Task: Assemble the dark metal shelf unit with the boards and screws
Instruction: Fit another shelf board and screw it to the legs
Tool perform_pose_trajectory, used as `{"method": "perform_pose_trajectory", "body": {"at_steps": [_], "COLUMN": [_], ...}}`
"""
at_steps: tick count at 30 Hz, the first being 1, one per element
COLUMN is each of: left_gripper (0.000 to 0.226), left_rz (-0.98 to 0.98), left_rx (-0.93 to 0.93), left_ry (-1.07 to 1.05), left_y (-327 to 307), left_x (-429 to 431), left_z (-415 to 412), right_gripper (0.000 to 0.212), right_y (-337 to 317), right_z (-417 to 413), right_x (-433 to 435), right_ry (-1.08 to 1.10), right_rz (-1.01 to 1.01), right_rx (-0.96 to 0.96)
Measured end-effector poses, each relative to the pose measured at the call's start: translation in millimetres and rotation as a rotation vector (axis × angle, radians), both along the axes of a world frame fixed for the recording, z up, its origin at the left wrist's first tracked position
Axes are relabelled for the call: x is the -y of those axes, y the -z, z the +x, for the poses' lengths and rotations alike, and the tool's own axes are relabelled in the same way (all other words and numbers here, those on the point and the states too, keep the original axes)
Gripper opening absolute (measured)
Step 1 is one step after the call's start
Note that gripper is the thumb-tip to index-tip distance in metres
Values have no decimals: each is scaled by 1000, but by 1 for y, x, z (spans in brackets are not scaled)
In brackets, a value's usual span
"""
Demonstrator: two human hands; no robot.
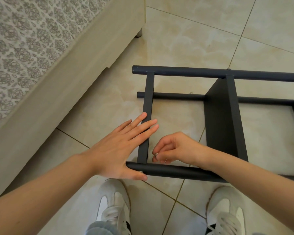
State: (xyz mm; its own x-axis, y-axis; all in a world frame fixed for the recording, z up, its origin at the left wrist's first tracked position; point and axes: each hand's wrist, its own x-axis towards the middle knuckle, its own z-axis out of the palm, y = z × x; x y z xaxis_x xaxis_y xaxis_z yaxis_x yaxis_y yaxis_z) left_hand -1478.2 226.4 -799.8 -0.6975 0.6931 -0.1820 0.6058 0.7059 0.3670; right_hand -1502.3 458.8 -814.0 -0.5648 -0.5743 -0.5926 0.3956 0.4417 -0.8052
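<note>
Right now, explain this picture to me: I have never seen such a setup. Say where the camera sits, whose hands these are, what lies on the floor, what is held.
There is no machine here: one camera worn on a person's head looks down at their own two hands. A dark metal shelf unit lies on its side on the tiled floor, with a dark board fitted. The left hand rests flat on a crossbar. The right hand pinches a small silvery part, likely a screw, beside the near corner.

Beige tiled floor (pixel 185 39) carries shelf unit (pixel 222 116), bed base (pixel 75 78), sneakers (pixel 114 204).
</note>
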Motion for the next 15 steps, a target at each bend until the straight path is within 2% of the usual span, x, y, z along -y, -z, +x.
{"method": "perform_pose_trajectory", "body": {"at_steps": [5, 11, 15], "left_gripper": [112, 109, 109], "left_rz": [13, 2, 9], "left_rx": [27, 47, 58], "left_ry": [3, 10, 10], "left_y": [1, 0, 0], "left_x": [0, 0, -1], "left_z": [0, 0, 0], "right_gripper": [9, 10, 14], "right_y": [0, 3, 4], "right_z": [-3, -3, -3], "right_x": [2, 11, 6], "right_ry": [12, -15, 46], "right_rz": [-25, -33, -67], "right_rx": [36, 150, 263]}}
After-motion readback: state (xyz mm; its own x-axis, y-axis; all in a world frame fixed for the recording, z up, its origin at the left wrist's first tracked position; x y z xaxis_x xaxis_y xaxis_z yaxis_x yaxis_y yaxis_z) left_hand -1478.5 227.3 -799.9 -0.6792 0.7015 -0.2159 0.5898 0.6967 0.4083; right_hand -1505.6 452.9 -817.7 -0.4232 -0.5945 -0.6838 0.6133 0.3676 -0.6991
